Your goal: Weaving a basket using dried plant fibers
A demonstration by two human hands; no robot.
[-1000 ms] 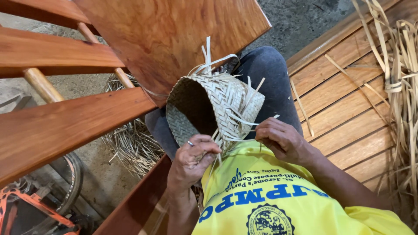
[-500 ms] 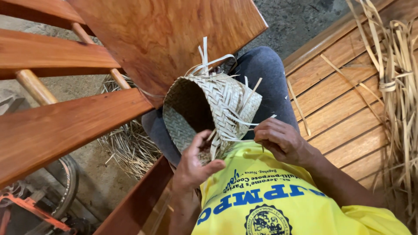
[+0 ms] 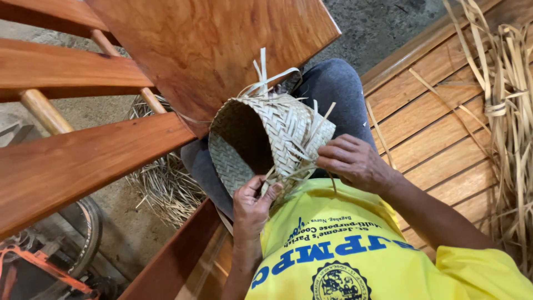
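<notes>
The woven basket point(image 3: 269, 139) lies on its side across the person's lap, its open mouth turned to the left of the view and toward the camera, so that both the dark inside and the plaited outer wall show at once; this attitude brings the unfinished rim, where loose strip ends point(image 3: 311, 130) stick out, within reach of both hands. The left hand point(image 3: 251, 208) sits below the rim at the near edge; its thumb and fingers are curled together and pinch the rim with the strip ends that hang there, which steadies the work against the lap. The right hand point(image 3: 355, 162) rests against the outer wall on the right side; its fingers are bent and pressed together onto the strips that project there, though whether a single strip is pinched between the fingertips cannot be told, since the fingertips point away from the camera. The basket touches both hands and rests on the grey trouser leg point(image 3: 333, 91); the yellow shirt point(image 3: 355, 250) fills the near foreground just beneath it. A bundle of long dry strips point(image 3: 511, 111) lies on the slatted wooden bench point(image 3: 433, 139) to the right, near the right arm and thus close as stock. A reddish wooden panel point(image 3: 211, 44) and wooden rails point(image 3: 72, 161) stand to the left, just beside the basket; a heap of cut fibre scraps point(image 3: 161, 183) lies on the ground below them.
</notes>
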